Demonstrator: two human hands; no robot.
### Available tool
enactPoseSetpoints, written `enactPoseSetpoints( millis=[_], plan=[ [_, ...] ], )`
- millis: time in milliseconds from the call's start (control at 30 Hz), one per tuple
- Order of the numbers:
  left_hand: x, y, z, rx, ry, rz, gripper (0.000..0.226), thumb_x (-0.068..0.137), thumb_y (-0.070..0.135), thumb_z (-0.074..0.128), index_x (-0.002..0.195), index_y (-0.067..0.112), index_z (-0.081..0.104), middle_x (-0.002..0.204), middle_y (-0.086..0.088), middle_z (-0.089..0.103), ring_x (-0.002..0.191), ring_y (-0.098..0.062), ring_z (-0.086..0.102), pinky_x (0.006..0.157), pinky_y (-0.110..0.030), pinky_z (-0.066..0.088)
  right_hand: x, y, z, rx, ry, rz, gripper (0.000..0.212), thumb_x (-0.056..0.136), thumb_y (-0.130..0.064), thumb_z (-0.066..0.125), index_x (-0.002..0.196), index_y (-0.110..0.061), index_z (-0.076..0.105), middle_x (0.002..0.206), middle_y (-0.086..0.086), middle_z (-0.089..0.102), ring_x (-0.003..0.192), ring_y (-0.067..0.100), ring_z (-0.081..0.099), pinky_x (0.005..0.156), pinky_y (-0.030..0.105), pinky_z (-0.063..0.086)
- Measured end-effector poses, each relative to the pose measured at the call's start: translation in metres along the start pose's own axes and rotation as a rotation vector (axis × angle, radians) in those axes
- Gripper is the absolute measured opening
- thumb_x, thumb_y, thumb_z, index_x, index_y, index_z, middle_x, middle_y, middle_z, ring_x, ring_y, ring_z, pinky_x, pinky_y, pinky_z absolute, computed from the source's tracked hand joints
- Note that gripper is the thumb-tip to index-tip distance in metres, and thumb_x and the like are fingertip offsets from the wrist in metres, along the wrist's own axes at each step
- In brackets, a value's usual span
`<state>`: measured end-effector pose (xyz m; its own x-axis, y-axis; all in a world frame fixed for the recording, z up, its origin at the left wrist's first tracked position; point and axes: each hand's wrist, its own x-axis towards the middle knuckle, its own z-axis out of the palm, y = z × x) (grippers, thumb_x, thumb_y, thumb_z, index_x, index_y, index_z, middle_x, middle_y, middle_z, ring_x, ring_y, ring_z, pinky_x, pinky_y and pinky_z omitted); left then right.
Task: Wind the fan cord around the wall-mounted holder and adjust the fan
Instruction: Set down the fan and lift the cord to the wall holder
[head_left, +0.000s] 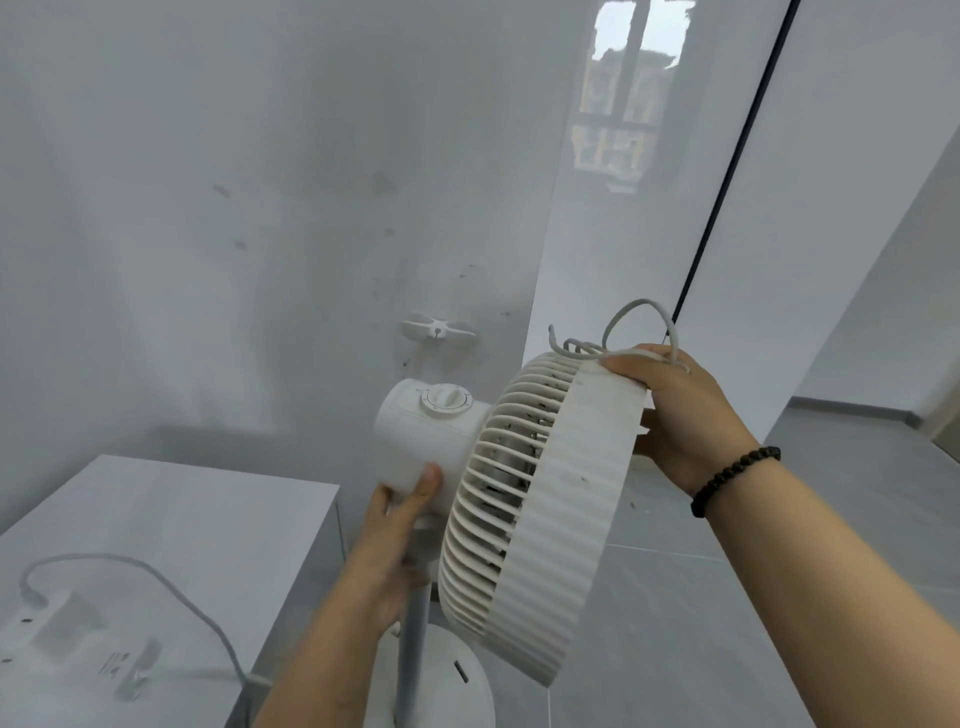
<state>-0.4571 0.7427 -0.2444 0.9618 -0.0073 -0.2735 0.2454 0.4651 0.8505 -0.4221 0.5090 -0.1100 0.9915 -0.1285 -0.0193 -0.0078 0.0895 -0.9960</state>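
**Holder lay beyond the fan, up and to the left of the cord hand**

We had both hands on the fan (524, 493). Our left hand (400, 525) gripped the motor housing from below, thumb pressed against its side, just under the dial (445, 400). Our right hand (675, 415) curled over the top rim of the grille and pinched several loops of the cord (636, 325) against that rim, so the coil stood up above the fan.

The wall-mounted holder (437, 328) sat on the wall beyond the fan, above the dial and well apart from the coil. From the fan's rim it lay up and to the left; its two prongs ran sideways along the wall. It carried no cord that we could see.

We judged the right hand, already holding the loops, the one to carry them across, over the housing toward the holder, while the left steadied the fan. The cabinet (171, 519) left of the fan held a power strip (47, 623) with its own cable (156, 577).
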Motion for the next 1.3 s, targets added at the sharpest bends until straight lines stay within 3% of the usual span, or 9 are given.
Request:
enactPoseSetpoints(
  millis=[167,233,500,667,767,933,1100,1200,1300],
  plan=[
    [0.014,0.0,-0.006,-0.061,-0.076,0.003,0.111,0.033,0.058,0.093,0.129,0.024,0.052,0.127,0.0,0.065,0.122,-0.029,0.056,0.105,-0.061,0.038,0.019,-0.006,0.005,-0.017,0.015,-0.055,0.012,0.079,-0.014,0.068,0.086,-0.014,0.057,0.077,0.004,0.058,0.071,0.021,0.055,0.057,0.032,0.048],
    [0.017,-0.003,-0.002,-0.076,-0.088,0.013,0.11,0.033,0.056,0.094,0.131,0.026,0.051,0.129,0.001,0.064,0.124,-0.029,0.055,0.106,-0.062,0.036,0.025,-0.011,0.004,-0.031,0.0,-0.079,0.015,0.08,-0.011,0.066,0.077,-0.018,0.053,0.07,-0.001,0.058,0.067,0.019,0.056,0.058,0.031,0.05],
    [0.023,-0.001,0.013,-0.139,0.005,0.079,0.095,0.047,0.053,0.089,0.129,0.026,0.05,0.127,0.002,0.063,0.119,-0.023,0.057,0.105,-0.057,0.041,0.045,-0.02,0.007,-0.077,-0.131,-0.039,0.029,0.071,-0.018,0.071,0.095,-0.013,0.056,0.099,0.012,0.062,0.092,0.029,0.061,0.085,0.047,0.051],
    [0.023,-0.003,0.019,-0.108,0.04,0.087,0.094,0.048,0.056,0.081,0.13,0.025,0.047,0.128,0.004,0.059,0.12,-0.021,0.054,0.106,-0.057,0.039,0.055,-0.021,0.006,-0.119,-0.151,0.017,0.013,0.073,-0.016,0.066,0.084,-0.014,0.059,0.09,0.011,0.061,0.089,0.029,0.056,0.079,0.043,0.046],
    [0.023,-0.005,0.024,-0.082,0.051,0.093,0.097,0.047,0.061,0.08,0.13,0.026,0.046,0.127,0.007,0.059,0.119,-0.019,0.054,0.108,-0.056,0.038,0.055,-0.023,0.004,-0.173,-0.079,0.034,0.017,0.082,-0.011,0.063,0.099,-0.014,0.061,0.098,0.011,0.063,0.089,0.026,0.06,0.084,0.044,0.051],
    [0.017,-0.004,0.032,0.034,0.025,0.078,0.084,0.056,0.064,0.072,0.126,0.031,0.042,0.11,0.021,0.056,0.111,-0.014,0.051,0.109,-0.043,0.035,0.051,-0.035,0.009,-0.558,0.083,-0.08,0.026,0.083,-0.019,0.066,0.107,-0.01,0.064,0.103,0.007,0.067,0.09,0.02,0.062,0.088,0.04,0.052],
    [0.005,0.001,0.027,0.143,0.024,0.062,0.077,0.058,0.066,0.07,0.123,0.033,0.045,0.118,0.011,0.057,0.116,-0.02,0.052,0.11,-0.049,0.037,0.048,-0.055,0.03,-1.042,0.056,-0.151,0.019,0.086,-0.03,0.062,0.095,-0.014,0.062,0.092,0.002,0.062,0.086,0.02,0.057,0.067,0.029,0.045],
    [0.003,0.002,0.024,0.166,0.033,0.075,0.057,0.07,0.058,0.069,0.116,0.037,0.043,0.112,0.013,0.057,0.11,-0.016,0.053,0.106,-0.042,0.039,0.048,-0.055,0.038,-1.14,0.052,-0.139,0.019,0.087,-0.033,0.058,0.093,-0.015,0.058,0.086,0.001,0.058,0.077,0.017,0.052,0.056,0.025,0.037],
    [0.002,0.004,0.026,0.218,0.059,0.123,0.051,0.081,0.048,0.068,0.123,0.031,0.044,0.115,0.011,0.058,0.1,-0.008,0.055,0.094,-0.032,0.038,0.048,-0.045,0.04,-1.151,0.086,-0.183,0.025,0.089,-0.034,0.055,0.098,-0.011,0.059,0.088,0.005,0.061,0.075,0.019,0.052,0.063,0.029,0.042]
  ],
)
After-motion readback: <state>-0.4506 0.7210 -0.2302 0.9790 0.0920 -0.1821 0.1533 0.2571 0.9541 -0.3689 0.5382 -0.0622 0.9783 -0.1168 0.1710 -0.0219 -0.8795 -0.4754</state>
